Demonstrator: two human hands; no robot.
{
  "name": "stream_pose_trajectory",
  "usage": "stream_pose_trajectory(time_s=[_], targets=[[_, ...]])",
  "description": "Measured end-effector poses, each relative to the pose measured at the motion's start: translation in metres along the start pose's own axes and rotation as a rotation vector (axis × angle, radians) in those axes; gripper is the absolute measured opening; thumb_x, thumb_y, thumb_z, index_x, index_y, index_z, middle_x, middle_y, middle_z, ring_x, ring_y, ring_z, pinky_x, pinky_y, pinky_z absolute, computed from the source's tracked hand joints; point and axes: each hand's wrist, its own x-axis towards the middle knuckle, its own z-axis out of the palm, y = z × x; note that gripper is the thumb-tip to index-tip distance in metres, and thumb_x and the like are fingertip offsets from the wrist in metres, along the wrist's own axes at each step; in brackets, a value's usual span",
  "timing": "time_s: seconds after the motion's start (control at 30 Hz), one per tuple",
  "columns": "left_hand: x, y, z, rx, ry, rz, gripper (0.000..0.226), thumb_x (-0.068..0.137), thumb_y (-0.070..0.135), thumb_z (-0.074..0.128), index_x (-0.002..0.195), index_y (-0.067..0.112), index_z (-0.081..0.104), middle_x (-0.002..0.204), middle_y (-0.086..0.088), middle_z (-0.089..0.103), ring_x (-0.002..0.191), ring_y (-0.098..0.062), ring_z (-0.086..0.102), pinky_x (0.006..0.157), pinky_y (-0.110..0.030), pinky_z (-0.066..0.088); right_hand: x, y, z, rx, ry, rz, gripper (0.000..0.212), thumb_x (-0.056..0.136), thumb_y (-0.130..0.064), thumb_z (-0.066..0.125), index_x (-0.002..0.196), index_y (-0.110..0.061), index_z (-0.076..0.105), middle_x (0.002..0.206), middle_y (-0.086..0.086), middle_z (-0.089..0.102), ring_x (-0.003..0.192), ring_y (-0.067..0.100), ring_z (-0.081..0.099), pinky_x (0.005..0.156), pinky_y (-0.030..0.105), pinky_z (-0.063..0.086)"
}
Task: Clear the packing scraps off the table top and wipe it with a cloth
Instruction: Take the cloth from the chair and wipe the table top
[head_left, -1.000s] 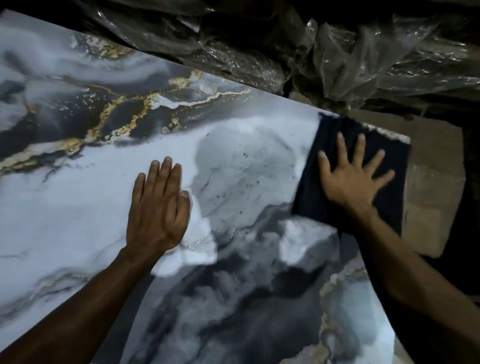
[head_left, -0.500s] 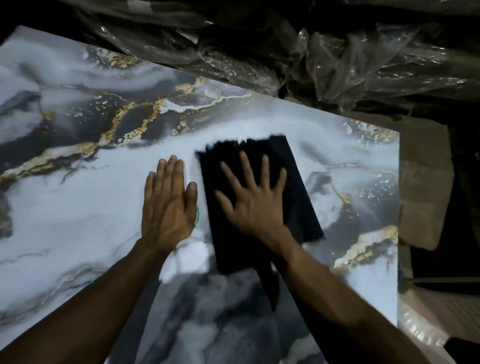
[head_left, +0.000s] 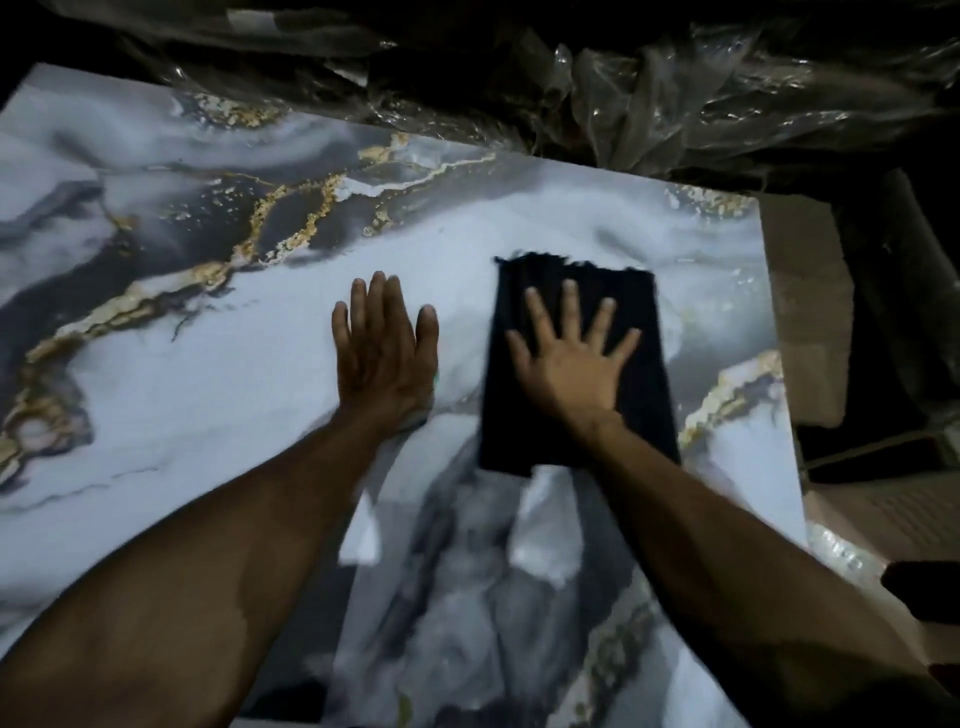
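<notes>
Right hand palm-down, fingers splayed wide, pressed flat on dark folded cloth; cloth extends past fingertips and wrist, lying on marble-pattern table top toward its right edge. Left hand flat on bare surface just beside cloth, fingers held together.

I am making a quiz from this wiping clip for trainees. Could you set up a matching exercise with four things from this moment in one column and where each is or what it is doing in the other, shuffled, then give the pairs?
Column one:
1. left hand
2. right hand
3. dark cloth
4. crumpled plastic wrap

Column two:
A. piled beyond the far edge of the table top
B. pressed flat on the cloth, fingers spread
C. flat on the bare marble pattern, fingers together
D. lying on the table top under a palm

Pairs: 1-C, 2-B, 3-D, 4-A
</notes>
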Motion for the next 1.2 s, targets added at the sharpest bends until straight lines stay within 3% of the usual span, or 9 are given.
stream_pose_trajectory(time_s=[0.17,0.33,0.5,0.57,0.7,0.8,0.93,1.07,1.2], targets=[[0.002,-0.011,-0.013,-0.308,-0.013,-0.026,0.066,0.098,0.043,0.017,0.151,0.004,0.027,0.157,-0.014,0.029,0.148,-0.026,0.02,0.121,-0.037,0.009,-0.122,-0.044,0.037,-0.026,0.083,-0.182,0.061,0.092,-0.066,0.028,0.15,-0.045,0.026,0.164,0.0,0.015,0.147,0.046,0.011,0.109,0.075,0.007],[-0.038,-0.062,-0.031,-0.014,-0.057,0.143,0.067,0.092,0.043,0.031,0.146,0.003,0.034,0.156,-0.017,0.031,0.147,-0.035,0.022,0.119,-0.047,0.015,-0.223,0.018,0.05,-0.076,0.011,-0.055,0.065,0.089,-0.067,0.031,0.15,-0.045,0.028,0.162,-0.001,0.021,0.146,0.044,0.02,0.11,0.072,0.014],[-0.083,-0.119,-0.047,0.199,-0.122,0.215,0.078,0.089,0.055,0.026,0.15,0.006,0.027,0.16,-0.015,0.021,0.149,-0.033,0.013,0.119,-0.049,0.009,-0.183,0.072,0.029,0.019,-0.069,0.247,0.07,0.085,-0.076,0.007,0.15,-0.052,-0.001,0.164,-0.009,-0.008,0.15,0.039,-0.005,0.112,0.071,0.002],[-0.092,-0.128,-0.049,0.238,-0.119,0.218,0.078,0.09,0.058,0.019,0.151,0.011,0.026,0.161,-0.012,0.019,0.15,-0.031,0.011,0.119,-0.049,0.007,-0.147,0.061,0.02,0.055,-0.048,0.268,0.067,0.09,-0.074,0.011,0.152,-0.049,0.0,0.164,-0.007,-0.012,0.149,0.04,-0.01,0.111,0.072,-0.001],[-0.096,-0.128,-0.046,0.238,-0.089,0.223,0.074,0.09,0.056,0.022,0.15,0.014,0.029,0.161,-0.01,0.021,0.149,-0.031,0.014,0.118,-0.051,0.009,-0.115,-0.016,0.023,0.03,-0.03,0.111,0.064,0.094,-0.068,0.018,0.152,-0.047,0.002,0.165,-0.002,-0.007,0.148,0.044,-0.009,0.109,0.074,-0.005],[-0.096,-0.128,-0.047,0.201,-0.076,0.206,0.069,0.091,0.052,0.026,0.15,0.016,0.032,0.16,-0.008,0.023,0.149,-0.029,0.016,0.119,-0.05,0.01,-0.156,-0.065,0.043,-0.004,0.028,-0.055,0.063,0.092,-0.066,0.028,0.151,-0.045,0.022,0.165,0.001,0.011,0.147,0.048,0.006,0.108,0.075,0.002],[-0.098,-0.126,-0.048,0.199,-0.049,0.215,0.064,0.092,0.048,0.03,0.147,0.015,0.035,0.158,-0.01,0.028,0.147,-0.031,0.021,0.117,-0.051,0.015,-0.239,-0.053,0.062,-0.035,0.019,-0.119,0.062,0.092,-0.067,0.03,0.15,-0.047,0.025,0.164,-0.002,0.013,0.148,0.044,0.011,0.111,0.072,0.006],[-0.099,-0.124,-0.048,0.217,-0.019,0.233,0.062,0.093,0.046,0.034,0.144,0.012,0.037,0.155,-0.013,0.033,0.144,-0.035,0.027,0.115,-0.054,0.02,-0.264,0.009,0.055,-0.058,-0.021,0.035,0.068,0.087,-0.073,0.025,0.151,-0.048,0.021,0.164,-0.005,0.012,0.149,0.039,0.012,0.113,0.069,0.009],[-0.099,-0.125,-0.046,0.224,-0.006,0.226,0.063,0.092,0.047,0.032,0.145,0.013,0.036,0.156,-0.013,0.031,0.145,-0.033,0.024,0.117,-0.052,0.017,-0.21,0.05,0.039,0.042,-0.067,0.293,0.071,0.085,-0.078,0.006,0.15,-0.052,-0.003,0.164,-0.009,-0.013,0.15,0.035,-0.011,0.114,0.068,-0.001]])
